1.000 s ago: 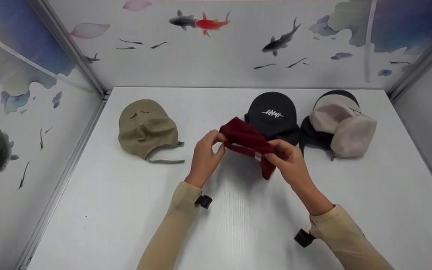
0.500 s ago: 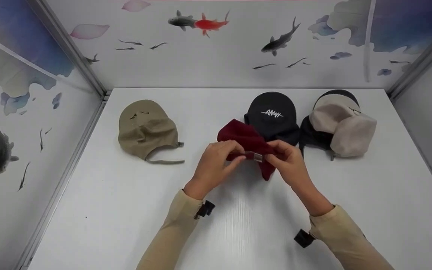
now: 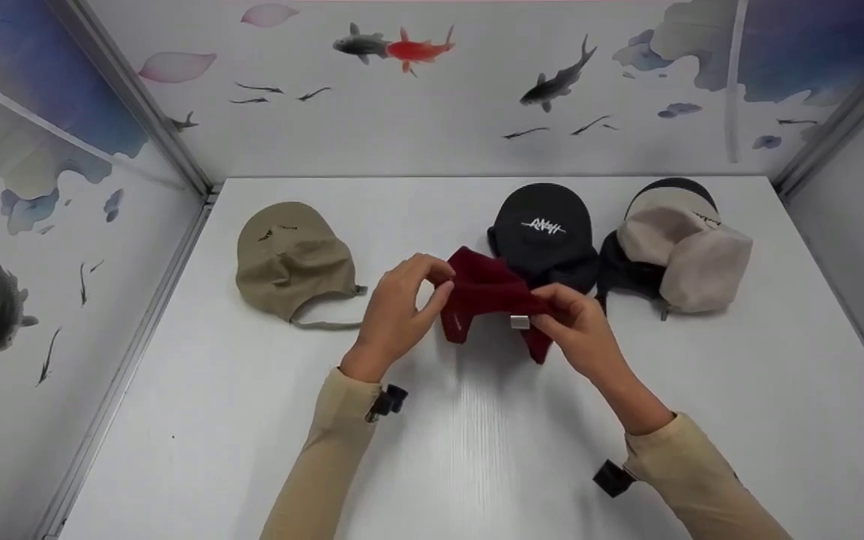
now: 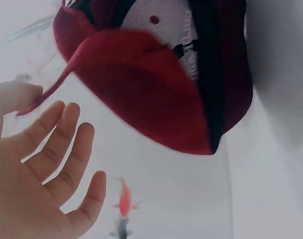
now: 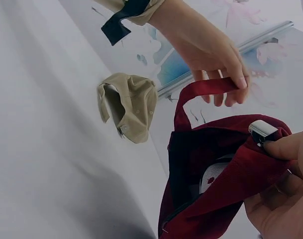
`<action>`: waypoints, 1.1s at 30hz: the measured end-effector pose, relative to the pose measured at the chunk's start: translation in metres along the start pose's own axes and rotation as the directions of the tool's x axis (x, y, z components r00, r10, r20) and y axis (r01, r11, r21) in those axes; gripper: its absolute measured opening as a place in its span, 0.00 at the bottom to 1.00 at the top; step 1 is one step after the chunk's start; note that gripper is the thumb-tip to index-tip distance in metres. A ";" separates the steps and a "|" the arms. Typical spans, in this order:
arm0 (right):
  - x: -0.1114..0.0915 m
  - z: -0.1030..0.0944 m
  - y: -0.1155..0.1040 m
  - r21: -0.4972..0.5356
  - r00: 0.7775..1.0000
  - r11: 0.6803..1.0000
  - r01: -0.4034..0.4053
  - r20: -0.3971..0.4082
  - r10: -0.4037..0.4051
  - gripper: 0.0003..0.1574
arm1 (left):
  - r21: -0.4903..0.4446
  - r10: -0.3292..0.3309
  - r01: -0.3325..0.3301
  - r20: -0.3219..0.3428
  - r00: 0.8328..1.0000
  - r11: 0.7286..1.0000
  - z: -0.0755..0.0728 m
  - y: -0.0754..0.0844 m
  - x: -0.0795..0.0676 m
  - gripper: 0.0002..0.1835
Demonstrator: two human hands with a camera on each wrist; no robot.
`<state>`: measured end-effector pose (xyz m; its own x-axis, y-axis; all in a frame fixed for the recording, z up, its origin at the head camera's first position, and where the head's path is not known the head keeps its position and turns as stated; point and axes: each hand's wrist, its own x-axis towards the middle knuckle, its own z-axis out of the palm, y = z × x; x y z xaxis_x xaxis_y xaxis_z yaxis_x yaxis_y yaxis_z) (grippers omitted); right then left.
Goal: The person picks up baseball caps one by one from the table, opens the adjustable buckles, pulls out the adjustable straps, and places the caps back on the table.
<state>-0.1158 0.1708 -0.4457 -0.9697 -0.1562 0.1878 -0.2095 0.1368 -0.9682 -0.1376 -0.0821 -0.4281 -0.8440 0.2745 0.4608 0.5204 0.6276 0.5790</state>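
A dark red cap hangs above the table between both hands, its inside with a pale label showing in the wrist views. My left hand pinches the free end of the cap's back strap between thumb and index finger, the other fingers spread apart from it. My right hand grips the cap's rear edge beside the silver metal buckle, thumb against the buckle. In the right wrist view, the strap stands apart from the buckle. Behind the red cap lies a black cap with white lettering.
An olive cap lies on the left of the white table, its strap undone. At the right a beige and black cap lies near the black one. Printed wall panels enclose the table's back and sides.
My left hand reached right onto the strap near the buckle, then drew back left with the strap end. Strap and buckle now stand apart. My right hand has barely moved.
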 end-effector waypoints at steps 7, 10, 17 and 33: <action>-0.001 0.002 0.002 -0.059 0.998 0.997 0.051 0.048 -0.048 0.13 | 0.030 0.061 -0.065 0.120 0.991 0.997 -0.017 0.011 0.030 0.11; -0.001 0.001 0.003 -0.083 0.995 0.994 0.066 0.076 -0.060 0.13 | 0.095 0.046 -0.070 0.236 0.971 0.993 -0.014 0.016 0.043 0.13; -0.001 0.002 0.004 -0.108 0.987 0.992 0.070 0.148 -0.053 0.11 | 0.182 -0.019 -0.085 0.508 0.861 0.980 0.000 0.018 0.063 0.16; -0.004 -0.003 0.000 -0.153 0.982 0.983 0.102 0.175 -0.074 0.12 | -0.063 -0.002 0.043 0.552 0.834 0.997 -0.009 0.008 0.059 0.10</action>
<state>-0.1120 0.1743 -0.4457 -0.9145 -0.3348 0.2273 -0.3237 0.2681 -0.9074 -0.1823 -0.0677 -0.3899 -0.7765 0.6300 0.0121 0.4904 0.5920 0.6395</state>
